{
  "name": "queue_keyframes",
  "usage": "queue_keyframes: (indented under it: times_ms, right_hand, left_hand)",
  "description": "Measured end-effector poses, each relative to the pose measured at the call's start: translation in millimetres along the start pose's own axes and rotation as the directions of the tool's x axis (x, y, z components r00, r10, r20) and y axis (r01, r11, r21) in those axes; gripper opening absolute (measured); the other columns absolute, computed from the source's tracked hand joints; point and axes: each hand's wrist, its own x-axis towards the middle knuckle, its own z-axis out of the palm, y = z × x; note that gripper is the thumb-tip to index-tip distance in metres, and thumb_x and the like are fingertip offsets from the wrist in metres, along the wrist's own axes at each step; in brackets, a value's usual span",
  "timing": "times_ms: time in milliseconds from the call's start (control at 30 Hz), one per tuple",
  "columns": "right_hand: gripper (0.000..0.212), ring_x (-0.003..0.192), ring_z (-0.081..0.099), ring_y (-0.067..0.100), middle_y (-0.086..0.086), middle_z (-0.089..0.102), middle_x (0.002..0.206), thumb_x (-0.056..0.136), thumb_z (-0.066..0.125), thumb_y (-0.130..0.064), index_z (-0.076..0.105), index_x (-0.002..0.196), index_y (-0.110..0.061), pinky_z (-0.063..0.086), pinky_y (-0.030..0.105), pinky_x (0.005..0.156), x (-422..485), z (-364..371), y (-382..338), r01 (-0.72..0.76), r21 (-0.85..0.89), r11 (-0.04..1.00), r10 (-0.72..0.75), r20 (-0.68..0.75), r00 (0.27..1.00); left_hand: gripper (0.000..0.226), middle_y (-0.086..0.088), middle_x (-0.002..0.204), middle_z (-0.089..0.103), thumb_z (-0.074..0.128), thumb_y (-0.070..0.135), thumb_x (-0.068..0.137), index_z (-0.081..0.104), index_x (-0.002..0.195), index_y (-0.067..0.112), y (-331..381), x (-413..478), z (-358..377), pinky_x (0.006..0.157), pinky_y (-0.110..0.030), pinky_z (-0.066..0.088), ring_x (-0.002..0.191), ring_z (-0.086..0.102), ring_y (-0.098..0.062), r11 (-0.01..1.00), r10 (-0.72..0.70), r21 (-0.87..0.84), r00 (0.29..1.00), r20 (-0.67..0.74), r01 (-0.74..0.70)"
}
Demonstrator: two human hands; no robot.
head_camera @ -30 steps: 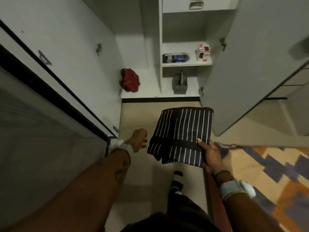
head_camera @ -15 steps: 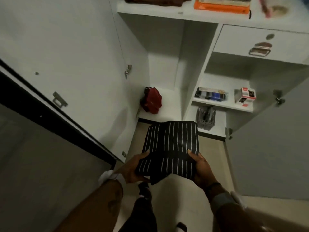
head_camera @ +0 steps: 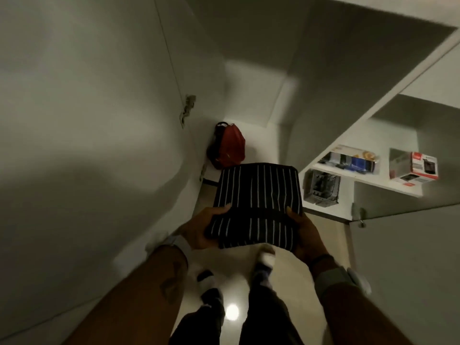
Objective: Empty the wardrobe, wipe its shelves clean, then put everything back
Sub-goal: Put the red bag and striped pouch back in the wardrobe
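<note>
The folded striped cloth [head_camera: 257, 195] sits just below the middle of the view, held flat in the air in front of the open wardrobe [head_camera: 258, 90], touching no shelf. From the near-bare left compartment and the neat fold, I judge this to be the put-back stage, with the cloth on its way to a shelf. Which shelf is meant cannot be told.

To do this well, the fold should travel level, supported from beneath, so the layers do not slide apart. It should go in far edge first and be laid down, not dropped. Both hands should draw out sideways only once the board takes the weight. The red bag [head_camera: 229, 146], at 11 o'clock of the cloth on the compartment floor, needs a clear berth. So do the door hinge [head_camera: 188, 108] at 10 o'clock and the lower shelf [head_camera: 368, 181] at 3 o'clock with its long box [head_camera: 353, 160] and red-and-white box [head_camera: 415, 168]. A grey basket [head_camera: 322, 188] stands under that shelf.

The left hand [head_camera: 199, 231] grips the cloth's near left corner at 7 o'clock, thumb lying over the top, fingers curled beneath. The right hand [head_camera: 302, 235] clasps the near right corner at 5 o'clock the same way, thumb on top. Its fingers are hidden under the fabric.
</note>
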Motion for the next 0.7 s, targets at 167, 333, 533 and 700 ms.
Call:
queue_keyframes:
  times_ms: [167, 333, 533, 700]
  right_hand:
    - [0.049, 0.123, 0.061, 0.036, 0.014, 0.062, 0.137, 0.100, 0.055, -0.026, 0.047, 0.147, -0.016, 0.050, 0.055, 0.102, 127.4, -27.6, -7.1, 0.017, -0.254, 0.967, -0.013, 0.018, 1.000]
    - [0.042, 0.115, 0.066, 0.021, 0.006, 0.067, 0.129, 0.100, 0.062, -0.025, 0.056, 0.140, -0.014, 0.056, 0.038, 0.097, 274.7, -52.4, 13.3, 0.058, -0.511, 0.858, -0.115, -0.080, 0.990]
    - [0.040, 0.111, 0.063, 0.025, 0.004, 0.063, 0.120, 0.097, 0.062, -0.011, 0.051, 0.135, -0.011, 0.055, 0.042, 0.096, 456.9, -70.8, 20.2, 0.045, -0.554, 0.831, -0.262, -0.320, 0.910]
    - [0.040, 0.112, 0.056, 0.021, 0.005, 0.059, 0.127, 0.096, 0.058, -0.022, 0.051, 0.135, -0.020, 0.043, 0.028, 0.098, 556.1, -83.4, 15.6, 0.057, -0.615, 0.786, -0.411, -0.453, 0.791]
  left_hand:
    - [0.053, -0.018, 0.132, 0.064, 0.071, 0.022, 0.093, 0.054, 0.140, 0.004, 46.7, 112.1, -37.0, 0.105, -0.050, 0.050, 0.120, 0.063, -0.035, 0.984, 0.043, 0.176, 0.985, -0.167, -0.013]
    - [0.061, -0.013, 0.137, 0.060, 0.073, 0.031, 0.092, 0.051, 0.142, 0.005, 86.9, 260.1, -94.3, 0.104, -0.045, 0.051, 0.119, 0.062, -0.032, 0.909, 0.125, 0.416, 0.957, -0.262, -0.005]
    - [0.100, -0.007, 0.149, 0.049, 0.079, 0.063, 0.074, 0.044, 0.148, 0.006, 138.4, 420.8, -130.3, 0.113, -0.043, 0.041, 0.134, 0.048, -0.030, 0.837, 0.203, 0.547, 0.934, -0.293, -0.010]
    - [0.088, -0.012, 0.165, 0.022, 0.072, 0.035, 0.093, 0.020, 0.159, 0.009, 170.3, 516.9, -134.3, 0.121, -0.045, 0.027, 0.150, 0.023, -0.035, 0.790, 0.354, 0.603, 0.885, -0.301, -0.111]
